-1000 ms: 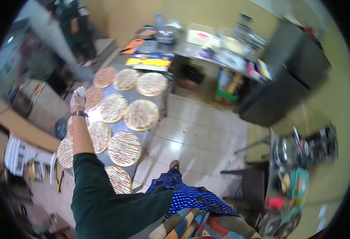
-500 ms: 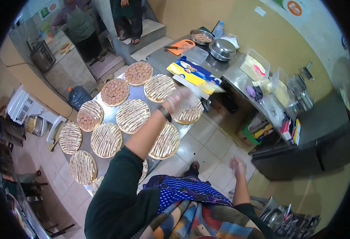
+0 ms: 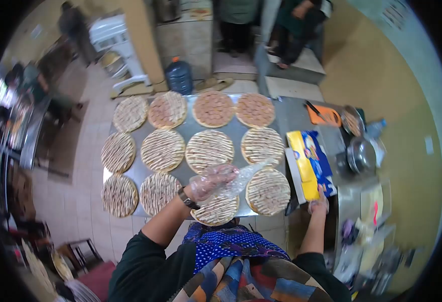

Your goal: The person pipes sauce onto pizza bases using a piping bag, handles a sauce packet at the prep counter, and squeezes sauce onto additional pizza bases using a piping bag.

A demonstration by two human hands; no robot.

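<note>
My left hand [image 3: 213,181], in a clear glove with a dark band at the wrist, is closed on a crumpled clear plastic bag [image 3: 241,180]. The bag lies over the near row of round flat pizzas, beside one striped pizza [image 3: 268,192] and partly above another [image 3: 216,210]. At the near end of a yellow and blue box [image 3: 309,163], my gloved right hand [image 3: 319,203] grips its edge. Most pizzas carry pale stripes; two at the back, one [image 3: 213,108] and another [image 3: 255,109], show reddish round slices without stripes.
A metal table [image 3: 178,125] bears the pizzas. At right are an orange board [image 3: 323,115] with a knife, a metal pot [image 3: 361,154] and a bowl of food [image 3: 352,121]. A blue water jug [image 3: 179,76] stands behind the table. Several people are in the background.
The view has swung left over the table. My left hand has come back from the far pizzas toward my body with the plastic bag. My right hand, apart from the box earlier, now holds it.
</note>
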